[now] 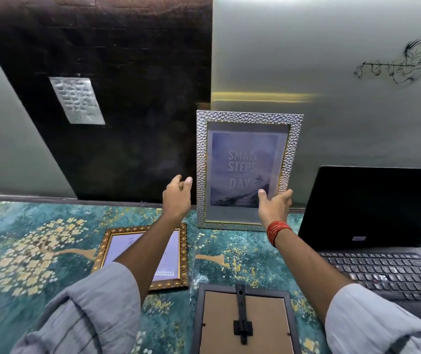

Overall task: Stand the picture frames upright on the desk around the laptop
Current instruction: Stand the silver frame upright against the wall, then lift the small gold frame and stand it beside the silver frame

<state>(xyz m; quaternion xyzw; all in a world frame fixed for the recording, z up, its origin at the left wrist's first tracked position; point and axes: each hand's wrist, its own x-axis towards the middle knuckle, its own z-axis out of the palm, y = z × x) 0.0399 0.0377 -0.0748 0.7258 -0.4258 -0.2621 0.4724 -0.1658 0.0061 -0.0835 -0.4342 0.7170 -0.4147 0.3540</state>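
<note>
A silver-scaled picture frame with a "Small steps every day" print stands upright at the back of the desk, just left of the open black laptop. My right hand grips its lower right corner, thumb on the glass. My left hand hovers just left of the frame, fingers loosely curled, holding nothing. A gold-brown ornate frame lies flat face up under my left forearm. A dark frame lies face down at the near edge, its stand showing.
The desk wears a teal cover with gold tree patterns. A dark panel and pale wall rise right behind the desk. The cover left of the ornate frame holds no objects.
</note>
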